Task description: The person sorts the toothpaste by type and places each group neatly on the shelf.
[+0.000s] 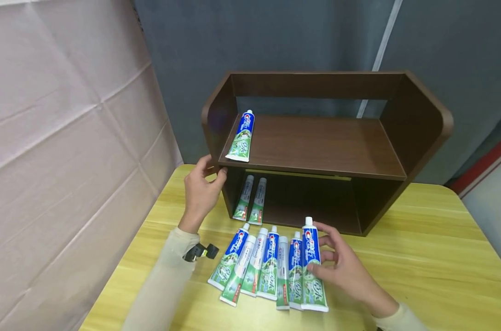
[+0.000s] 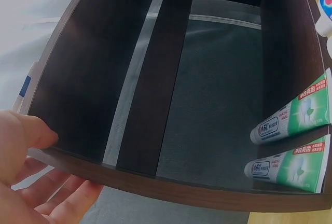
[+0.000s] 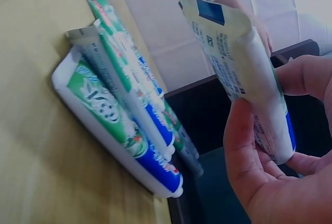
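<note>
Toothpaste tube [image 1: 311,255] in the right hand [image 1: 344,267] reads "Crest" on blue.

Left grip [image 1: 202,192], right grip [image 1: 344,266] curled

At near right I see a white-capped plastic toothpaste tube [image 1: 314,289], blue over patterned green; two slim grey-and-green tubes [image 1: 257,202], farther left, carry red patches; the boxy wooden shelf [image 1: 325,142] is dark brown, the grained tabletop [image 1: 416,239] yellow.
</note>
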`<state>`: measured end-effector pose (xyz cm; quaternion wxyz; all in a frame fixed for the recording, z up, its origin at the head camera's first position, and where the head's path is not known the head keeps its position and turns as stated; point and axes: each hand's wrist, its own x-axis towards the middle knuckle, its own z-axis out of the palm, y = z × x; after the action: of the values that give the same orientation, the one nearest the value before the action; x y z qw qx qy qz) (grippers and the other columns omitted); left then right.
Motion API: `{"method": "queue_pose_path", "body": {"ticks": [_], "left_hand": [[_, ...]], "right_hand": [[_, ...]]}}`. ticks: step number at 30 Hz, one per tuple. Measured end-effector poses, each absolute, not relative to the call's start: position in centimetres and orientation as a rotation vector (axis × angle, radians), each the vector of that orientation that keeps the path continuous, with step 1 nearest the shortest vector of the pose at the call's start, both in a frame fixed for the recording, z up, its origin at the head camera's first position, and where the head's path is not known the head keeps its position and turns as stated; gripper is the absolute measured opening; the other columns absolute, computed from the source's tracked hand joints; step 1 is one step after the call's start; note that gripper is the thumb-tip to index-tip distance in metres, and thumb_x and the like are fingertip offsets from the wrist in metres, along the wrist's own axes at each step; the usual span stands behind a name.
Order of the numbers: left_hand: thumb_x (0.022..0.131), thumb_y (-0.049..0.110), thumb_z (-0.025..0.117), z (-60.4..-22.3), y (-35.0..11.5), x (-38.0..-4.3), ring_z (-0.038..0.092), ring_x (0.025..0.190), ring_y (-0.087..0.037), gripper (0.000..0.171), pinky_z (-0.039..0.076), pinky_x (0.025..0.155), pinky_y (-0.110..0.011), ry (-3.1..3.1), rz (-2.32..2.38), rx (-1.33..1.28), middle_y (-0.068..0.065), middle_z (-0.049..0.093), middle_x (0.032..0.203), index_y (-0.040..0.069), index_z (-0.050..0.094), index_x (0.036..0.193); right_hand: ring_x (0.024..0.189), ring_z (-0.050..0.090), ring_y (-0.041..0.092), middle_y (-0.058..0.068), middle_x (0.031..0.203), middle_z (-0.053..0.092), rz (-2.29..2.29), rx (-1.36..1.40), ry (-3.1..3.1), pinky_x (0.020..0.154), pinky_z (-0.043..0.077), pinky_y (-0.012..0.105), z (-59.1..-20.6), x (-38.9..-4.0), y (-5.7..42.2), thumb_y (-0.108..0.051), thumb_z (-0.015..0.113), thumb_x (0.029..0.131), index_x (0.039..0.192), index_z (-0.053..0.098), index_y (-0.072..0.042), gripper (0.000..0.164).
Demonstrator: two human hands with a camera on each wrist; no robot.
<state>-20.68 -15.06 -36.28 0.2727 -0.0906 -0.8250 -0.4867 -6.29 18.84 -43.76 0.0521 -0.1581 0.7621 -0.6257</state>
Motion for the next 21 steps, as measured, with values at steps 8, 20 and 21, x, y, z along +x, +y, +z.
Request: {"method": "queue_pose_path", "body": {"ticks": [8,20,21], "left_hand": [[0.096,0.018,0.076,-36.3,-15.1,-20.7,0.077,0.106,-0.033,0.038,0.066,0.084,-0.048,-2.237,-1.292,-0.248,-0.014,0.076,0.122,0.009,0.068,0.133],[0.096,0.018,0.076,-36.0,-15.3,-20.7,0.077,0.107,-0.034,0.04,0.066,0.083,-0.048,-2.264,-1.257,-0.264,-0.015,0.076,0.124,0.009,0.067,0.134],[0.096,0.018,0.076,-36.0,-15.4,-20.6,0.077,0.107,-0.034,0.04,0.066,0.083,-0.049,-2.268,-1.253,-0.264,-0.015,0.076,0.124,0.009,0.067,0.134]], "right_hand": [[0.088,0.076,0.023,0.029,0.126,0.058,-1.96,-0.511,2.267,0.066,0.068,0.044,-42.2,-6.6,18.7,0.006,0.077,0.087,0.16,0.031,-0.01,0.088],[0.092,0.076,0.022,0.029,0.121,0.058,-2.037,-0.718,2.261,0.065,0.067,0.046,-39.2,-7.3,17.9,0.012,0.073,0.088,0.161,0.032,-0.006,0.085],[0.093,0.075,0.022,0.028,0.121,0.058,-2.037,-0.727,2.265,0.065,0.067,0.045,-38.9,-7.4,17.8,0.012,0.073,0.088,0.16,0.032,-0.006,0.085]]}}
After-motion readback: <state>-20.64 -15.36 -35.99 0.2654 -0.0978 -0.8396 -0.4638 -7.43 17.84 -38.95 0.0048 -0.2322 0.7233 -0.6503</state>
